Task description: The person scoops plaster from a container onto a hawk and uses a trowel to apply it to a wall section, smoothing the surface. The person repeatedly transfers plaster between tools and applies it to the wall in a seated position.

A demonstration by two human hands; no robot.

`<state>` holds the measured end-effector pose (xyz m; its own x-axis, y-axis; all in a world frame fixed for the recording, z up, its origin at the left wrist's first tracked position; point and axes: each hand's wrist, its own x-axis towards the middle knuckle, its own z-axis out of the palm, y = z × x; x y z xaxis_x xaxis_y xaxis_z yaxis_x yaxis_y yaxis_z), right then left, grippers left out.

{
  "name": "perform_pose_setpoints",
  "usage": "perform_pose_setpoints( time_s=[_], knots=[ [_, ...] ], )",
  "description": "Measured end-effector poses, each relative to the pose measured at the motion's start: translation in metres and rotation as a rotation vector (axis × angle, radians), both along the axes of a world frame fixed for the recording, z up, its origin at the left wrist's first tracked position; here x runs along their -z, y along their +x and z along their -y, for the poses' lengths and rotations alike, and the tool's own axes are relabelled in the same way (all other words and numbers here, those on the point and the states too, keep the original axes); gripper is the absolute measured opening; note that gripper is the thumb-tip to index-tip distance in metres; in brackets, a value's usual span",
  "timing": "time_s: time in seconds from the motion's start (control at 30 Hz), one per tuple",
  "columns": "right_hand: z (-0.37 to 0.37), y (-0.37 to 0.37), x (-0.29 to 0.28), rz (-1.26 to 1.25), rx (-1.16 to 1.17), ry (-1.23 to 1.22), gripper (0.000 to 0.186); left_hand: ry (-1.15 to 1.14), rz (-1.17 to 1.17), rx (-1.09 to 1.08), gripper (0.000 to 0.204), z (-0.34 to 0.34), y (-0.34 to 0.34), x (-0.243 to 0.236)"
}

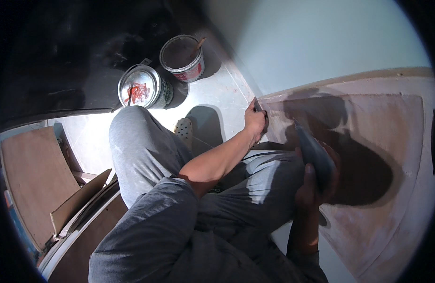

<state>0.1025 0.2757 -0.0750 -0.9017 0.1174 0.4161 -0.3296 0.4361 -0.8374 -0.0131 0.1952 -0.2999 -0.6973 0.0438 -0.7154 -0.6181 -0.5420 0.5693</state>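
At the near edge of a brownish, patchily coated panel (377,113), my left hand (255,121) is closed around a small, thin dark-edged tool (258,104). Its exact kind is mostly hidden by the fingers. My right hand (309,188), in shadow over my right knee, grips a dark grey flat piece (314,153) that tapers to a point. The thumb presses on its face, and whether it is a blade or a spreader I cannot tell. Shadows of my head and hands fall across the panel.
Ahead on the pale floor (208,94) stand a bucket (180,52) with a stick in it and a can (147,87) with red smears on top. A pale wall (330,42) rises beyond the panel. Brown boards (36,174) lean at left. My shoe (183,129) is near the can.
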Motion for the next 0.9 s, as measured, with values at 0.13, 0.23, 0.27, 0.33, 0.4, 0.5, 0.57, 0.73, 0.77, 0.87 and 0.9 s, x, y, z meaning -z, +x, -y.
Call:
perform_pose_setpoints(
  time_s=[0.13, 0.23, 0.27, 0.33, 0.4, 0.5, 0.57, 0.73, 0.77, 0.87, 0.9],
  knots=[
    [-0.002, -0.001, -0.007, -0.017, -0.007, 0.075, 0.032, -0.066, -0.138, 0.014, 0.079, -0.009, 0.005, -0.005],
    [-0.004, -0.002, -0.002, -0.075, 0.003, 0.072, 0.032, -0.061, -0.160, 0.040, 0.082, -0.013, 0.013, -0.044],
    [-0.012, -0.003, -0.004, -0.107, -0.018, 0.178, 0.033, -0.059, -0.157, 0.044, 0.082, -0.012, 0.016, -0.057],
    [-0.014, 0.001, -0.006, -0.106, -0.021, 0.211, 0.034, -0.022, -0.150, 0.066, 0.083, -0.013, 0.022, -0.069],
    [-0.008, 0.007, -0.004, -0.042, 0.006, 0.054, 0.034, -0.159, -0.234, 0.107, 0.080, -0.017, 0.027, -0.072],
    [-0.016, 0.002, 0.001, -0.172, 0.021, 0.202, 0.035, -0.222, -0.349, 0.140, 0.080, -0.020, 0.040, -0.074],
    [-0.017, 0.000, 0.000, -0.189, 0.000, 0.194, 0.037, -0.239, -0.441, 0.172, 0.082, -0.015, 0.052, -0.081],
    [-0.024, 0.011, 0.023, -0.104, 0.014, -0.165, 0.041, -0.160, -0.413, -0.005, 0.070, 0.050, 0.068, -0.122],
    [-0.020, 0.013, 0.023, -0.110, 0.014, -0.305, 0.042, -0.170, -0.406, -0.042, 0.064, 0.074, 0.065, -0.126],
    [-0.019, 0.015, 0.012, -0.086, -0.001, -0.400, 0.041, -0.207, -0.399, -0.137, 0.045, 0.141, 0.056, -0.171],
    [-0.017, 0.014, 0.006, -0.070, -0.014, -0.384, 0.041, -0.178, -0.477, -0.196, 0.039, 0.163, 0.056, -0.191]
  ],
)
